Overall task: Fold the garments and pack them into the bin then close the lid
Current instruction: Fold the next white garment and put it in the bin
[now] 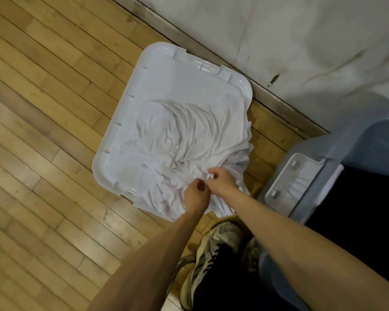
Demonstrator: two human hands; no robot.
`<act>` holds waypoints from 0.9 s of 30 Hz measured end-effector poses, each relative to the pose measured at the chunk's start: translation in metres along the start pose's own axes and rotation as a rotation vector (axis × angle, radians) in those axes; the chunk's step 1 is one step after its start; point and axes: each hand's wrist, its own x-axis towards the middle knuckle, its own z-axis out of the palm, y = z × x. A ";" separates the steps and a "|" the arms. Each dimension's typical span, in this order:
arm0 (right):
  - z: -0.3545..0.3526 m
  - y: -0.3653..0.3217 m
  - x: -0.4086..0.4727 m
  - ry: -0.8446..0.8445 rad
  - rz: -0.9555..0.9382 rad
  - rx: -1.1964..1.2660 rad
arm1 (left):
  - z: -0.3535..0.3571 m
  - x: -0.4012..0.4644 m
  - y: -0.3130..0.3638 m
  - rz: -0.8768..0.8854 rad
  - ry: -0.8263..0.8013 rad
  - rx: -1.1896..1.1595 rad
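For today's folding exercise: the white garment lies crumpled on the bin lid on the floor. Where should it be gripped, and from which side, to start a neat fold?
Grip the near edge of the white garment, where it bunches and hangs over the lid toward the person, probably coming from above on that near side. Both the left hand and right hand already pinch cloth there; the far part lies flatter, offering less to grasp.

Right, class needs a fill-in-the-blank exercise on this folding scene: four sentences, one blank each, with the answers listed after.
1. The white garment lies on the bin's ____, which is flat on the floor.
2. Both hands, left and right, pinch the ____ at its near edge.
3. The floor is made of ____ planks.
4. The clear bin stands to the person's ____.

Missing words: lid; garment; wooden; right
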 end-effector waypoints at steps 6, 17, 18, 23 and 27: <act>-0.016 -0.024 -0.034 -0.010 -0.127 0.342 | -0.023 -0.016 0.033 -0.126 -0.013 -0.484; -0.089 -0.101 -0.144 0.027 -0.315 0.584 | -0.106 -0.084 0.105 0.325 -0.087 -0.389; -0.095 -0.108 -0.158 0.036 -0.336 0.599 | -0.114 -0.092 0.114 0.354 -0.066 -0.385; -0.122 -0.133 -0.238 0.114 -0.465 0.567 | -0.165 -0.145 0.160 0.439 0.057 -0.399; -0.144 -0.141 -0.309 0.252 -0.618 0.446 | -0.213 -0.194 0.201 0.612 0.119 -0.354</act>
